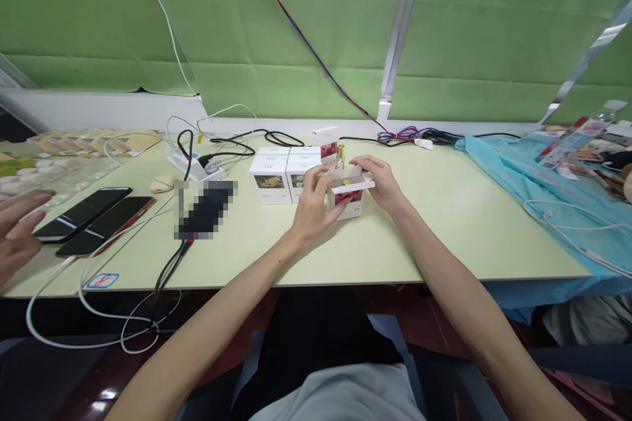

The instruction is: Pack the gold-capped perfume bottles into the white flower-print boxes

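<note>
A small white box (pixel 351 209) with a red picture on its front stands on the pale table, its top flap raised and something gold inside. My left hand (pixel 316 202) grips its left side, the thumb across the front. At its right, my right hand (pixel 379 182) pinches the raised flap. Just behind the box stands a small gold-capped bottle (pixel 340 156), beside another box with a red picture (pixel 328 150). To the left, closed white boxes with flower pictures (pixel 270 181) stand in rows.
Phones (pixel 93 217) and a person's hand (pixel 20 230) are at the left, near cables and a power strip (pixel 197 168). Blue cloth (pixel 567 210) and a plastic bottle (pixel 582 135) lie at the right. The table's front edge (pixel 345 283) is close to me.
</note>
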`<state>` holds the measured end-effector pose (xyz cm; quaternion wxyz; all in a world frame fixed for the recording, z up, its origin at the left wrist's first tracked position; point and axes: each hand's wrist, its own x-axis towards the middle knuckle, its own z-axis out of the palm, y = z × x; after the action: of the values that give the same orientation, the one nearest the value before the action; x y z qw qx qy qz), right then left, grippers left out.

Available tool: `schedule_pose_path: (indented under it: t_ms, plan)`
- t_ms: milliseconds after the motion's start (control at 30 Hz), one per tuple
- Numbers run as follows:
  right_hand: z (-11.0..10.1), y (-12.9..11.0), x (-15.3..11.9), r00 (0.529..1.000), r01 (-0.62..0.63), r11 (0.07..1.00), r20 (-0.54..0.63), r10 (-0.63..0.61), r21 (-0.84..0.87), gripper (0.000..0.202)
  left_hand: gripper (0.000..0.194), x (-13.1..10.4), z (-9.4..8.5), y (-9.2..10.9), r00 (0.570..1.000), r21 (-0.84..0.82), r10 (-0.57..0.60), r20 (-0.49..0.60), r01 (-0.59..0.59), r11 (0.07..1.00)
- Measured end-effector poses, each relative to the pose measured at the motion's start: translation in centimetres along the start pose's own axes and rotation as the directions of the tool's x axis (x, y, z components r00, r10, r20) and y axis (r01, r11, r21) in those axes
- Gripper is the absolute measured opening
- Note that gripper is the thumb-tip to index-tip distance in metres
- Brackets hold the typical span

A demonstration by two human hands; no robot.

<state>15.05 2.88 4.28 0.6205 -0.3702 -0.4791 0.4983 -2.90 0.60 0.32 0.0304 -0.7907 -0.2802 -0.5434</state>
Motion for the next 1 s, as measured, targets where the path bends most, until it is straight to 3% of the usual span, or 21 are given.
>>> schedule_pose_path:
  t_ms: [367, 667, 1000]
  plan:
    - [0.03, 0.06, 0.02, 1.000, 0.002, 1.000, 0.004, -0.002, 0.008, 0.015, 0.037, 0.08, 0.00, -0.07, 0.999, 0.016, 0.039, -0.009, -0.038, 0.999]
    - [-0.08, -0.30, -0.13, 0.999, -0.032, 0.998, 0.043, 0.034, -0.047, 0.011, 0.051, 0.14, -0.03, -0.15, 1.000, -0.010, 0.023, -0.013, -0.024, 1.000]
    - [-0.22, -0.26, -0.26, 0.995, -0.021, 0.998, 0.096, 0.026, -0.054, 0.013, 0.032, 0.15, -0.11, 0.10, 1.000, 0.029, 0.015, 0.003, -0.015, 0.999]
